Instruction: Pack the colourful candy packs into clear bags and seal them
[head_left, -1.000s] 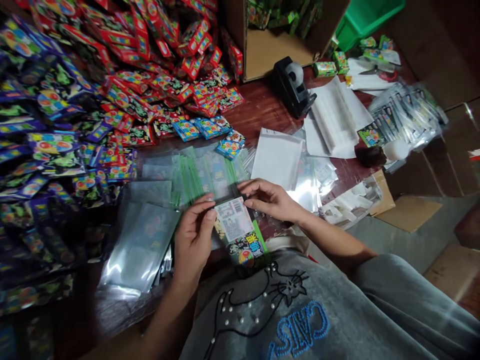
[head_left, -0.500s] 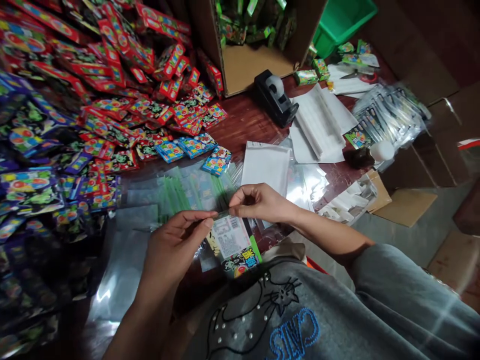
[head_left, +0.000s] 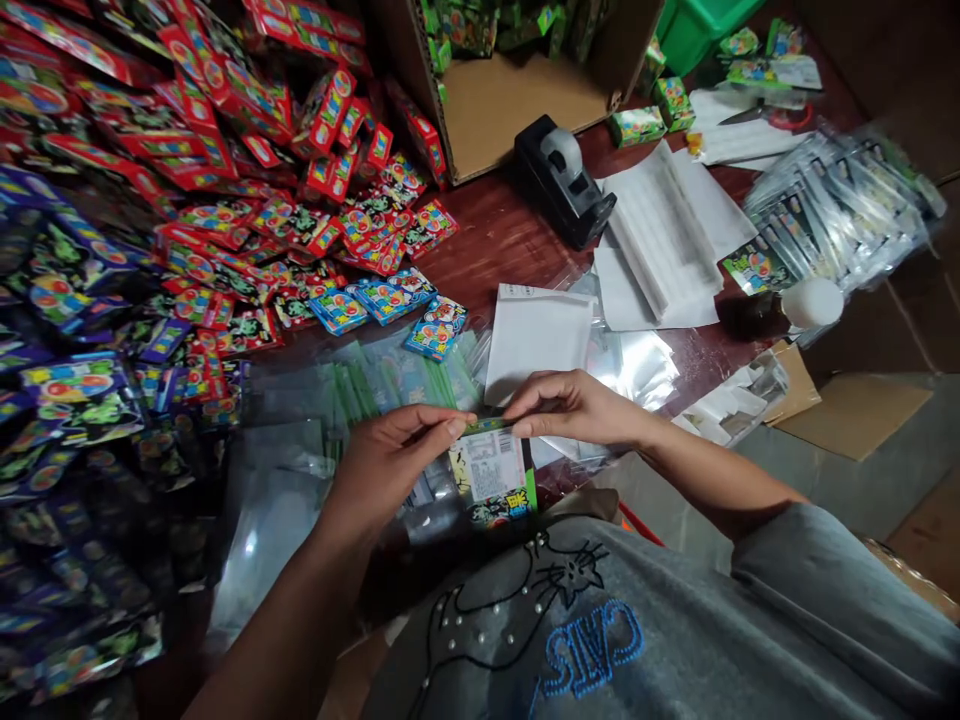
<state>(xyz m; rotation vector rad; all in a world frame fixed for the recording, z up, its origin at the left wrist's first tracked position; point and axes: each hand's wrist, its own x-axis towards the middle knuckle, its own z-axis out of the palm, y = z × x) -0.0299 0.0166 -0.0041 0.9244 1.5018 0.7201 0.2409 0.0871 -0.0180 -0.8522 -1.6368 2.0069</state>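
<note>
Your left hand [head_left: 394, 458] and right hand [head_left: 576, 405] are pinching the printed packet [head_left: 491, 470] by its far edge, its length running toward your shirt [head_left: 667, 610].

Near the middle, the left hand [head_left: 382, 455] and right hand [head_left: 574, 405] pinch the far edge of a printed packet [head_left: 491, 468]. Just beyond lie green-edged plastic bags [head_left: 375, 378] and a few blue boxes [head_left: 394, 296]. Red packets [head_left: 202, 130] heap at far left, purple packets [head_left: 79, 395] nearer. Far right of the hands, a black tape dispenser [head_left: 551, 185] stands beside white sheets [head_left: 667, 235].
</note>
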